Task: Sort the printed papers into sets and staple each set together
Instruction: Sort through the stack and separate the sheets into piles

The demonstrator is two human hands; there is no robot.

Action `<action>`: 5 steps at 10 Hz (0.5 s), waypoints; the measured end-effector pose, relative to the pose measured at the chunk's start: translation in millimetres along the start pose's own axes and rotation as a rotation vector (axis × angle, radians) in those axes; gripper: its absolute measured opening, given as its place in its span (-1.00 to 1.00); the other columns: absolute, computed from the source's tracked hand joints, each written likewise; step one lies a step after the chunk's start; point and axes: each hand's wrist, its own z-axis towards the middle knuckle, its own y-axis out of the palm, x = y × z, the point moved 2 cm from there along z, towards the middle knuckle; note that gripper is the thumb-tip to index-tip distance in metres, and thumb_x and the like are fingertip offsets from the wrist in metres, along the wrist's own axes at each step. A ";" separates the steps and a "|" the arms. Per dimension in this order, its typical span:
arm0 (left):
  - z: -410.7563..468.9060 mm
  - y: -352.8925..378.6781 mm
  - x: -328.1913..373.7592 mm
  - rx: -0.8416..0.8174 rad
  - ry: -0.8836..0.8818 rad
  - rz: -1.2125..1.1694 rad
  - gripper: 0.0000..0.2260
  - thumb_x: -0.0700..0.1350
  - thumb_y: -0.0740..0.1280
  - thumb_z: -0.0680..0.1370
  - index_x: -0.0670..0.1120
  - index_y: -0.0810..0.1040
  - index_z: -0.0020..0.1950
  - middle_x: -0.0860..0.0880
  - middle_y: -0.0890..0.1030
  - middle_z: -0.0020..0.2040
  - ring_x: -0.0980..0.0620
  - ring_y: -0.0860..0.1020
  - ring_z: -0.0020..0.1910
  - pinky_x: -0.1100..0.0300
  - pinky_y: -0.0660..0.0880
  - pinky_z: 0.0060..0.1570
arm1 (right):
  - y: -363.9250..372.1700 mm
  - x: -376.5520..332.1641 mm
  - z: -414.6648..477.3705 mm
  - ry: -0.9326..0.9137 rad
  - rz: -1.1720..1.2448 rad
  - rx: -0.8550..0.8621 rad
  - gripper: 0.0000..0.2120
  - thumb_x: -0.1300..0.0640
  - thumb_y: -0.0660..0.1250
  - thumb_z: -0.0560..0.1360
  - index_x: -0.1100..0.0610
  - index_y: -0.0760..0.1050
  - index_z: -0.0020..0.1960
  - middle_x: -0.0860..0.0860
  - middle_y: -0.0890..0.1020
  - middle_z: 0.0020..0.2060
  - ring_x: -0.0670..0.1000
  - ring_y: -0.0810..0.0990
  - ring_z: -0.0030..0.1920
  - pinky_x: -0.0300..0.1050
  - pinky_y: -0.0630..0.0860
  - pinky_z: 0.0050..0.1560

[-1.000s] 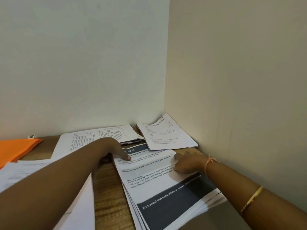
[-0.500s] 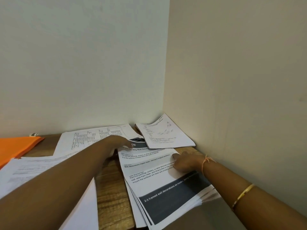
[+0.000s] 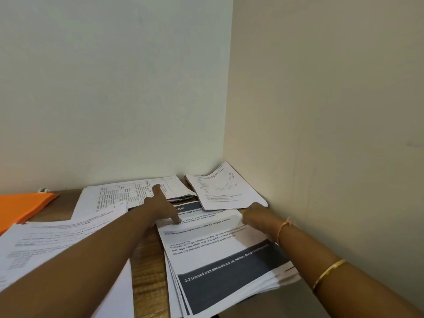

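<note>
Two plain walls meet in a vertical corner (image 3: pixel 226 111). The left wall (image 3: pixel 114 88) is pale greenish white; the right wall (image 3: pixel 321 88) is cream, with a faint smudge near its far right edge. A table (image 3: pixel 146 271) of brown, grained wood stands in the corner. The light is soft and even, with slight shadow along the foot of the walls.

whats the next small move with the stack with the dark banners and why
Probably square up the stack: its near edges are fanned, with sheets stepped one past another. The left hand and right hand both touch its far end, so nudging the sheets flush from there seems the sensible step before any stapling. No stapler is in view.
</note>
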 end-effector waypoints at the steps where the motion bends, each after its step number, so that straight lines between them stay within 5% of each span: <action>1: -2.5 -4.8 0.3 0.006 -0.044 -0.079 0.15 -0.23 0.58 0.28 -0.10 -0.28 0.51 -0.26 0.20 0.44 -0.25 0.22 0.41 -0.05 0.31 0.27 | -5.5 1.4 3.2 -0.009 0.128 -0.053 -0.88 0.29 0.20 0.51 0.27 0.48 0.00 0.32 0.54 0.11 0.04 0.42 -0.17 -0.26 0.35 -0.35; 2: -2.1 -8.7 1.6 0.011 -0.138 -0.247 0.08 -0.32 0.55 0.30 -0.15 -0.21 0.51 -0.27 0.21 0.44 -0.24 0.24 0.40 -0.05 0.37 0.20 | -5.4 3.6 3.4 -0.010 0.140 -0.053 -0.85 0.30 0.21 0.50 0.14 0.40 -0.22 0.16 0.50 -0.18 -0.07 0.37 -0.33 -0.27 0.35 -0.35; 3: -3.2 -8.4 1.8 -0.087 -0.190 -0.463 -0.04 -0.43 0.59 0.14 -0.24 0.16 0.43 -0.29 0.44 0.24 -0.25 0.47 0.21 -0.05 0.53 -0.03 | -1.4 -4.1 -2.9 -0.010 0.093 -0.078 -0.92 0.29 0.23 0.51 0.21 0.42 0.01 0.14 0.48 -0.10 0.01 0.45 -0.17 -0.20 0.40 -0.19; 4: -20.5 2.5 10.3 -0.296 -0.166 -0.559 -0.76 -0.44 0.40 0.41 -0.31 0.47 0.02 -0.27 0.56 -0.04 -0.22 0.56 -0.05 -0.14 0.47 0.14 | 0.9 -12.7 -5.5 -0.025 0.053 -0.071 -0.94 0.35 0.18 0.53 0.25 0.40 -0.03 0.09 0.42 -0.22 0.03 0.40 -0.15 -0.23 0.33 -0.23; 5: -32.0 -0.7 21.6 -0.213 -0.160 -0.473 -0.95 -0.35 0.28 0.54 -0.30 0.42 -0.03 -0.25 0.55 -0.08 -0.20 0.55 -0.10 -0.10 0.47 0.05 | 4.4 -15.0 -7.6 -0.020 0.148 -0.076 -0.94 0.36 0.16 0.53 0.24 0.35 -0.08 0.11 0.38 -0.27 -0.01 0.37 -0.24 -0.18 0.34 -0.17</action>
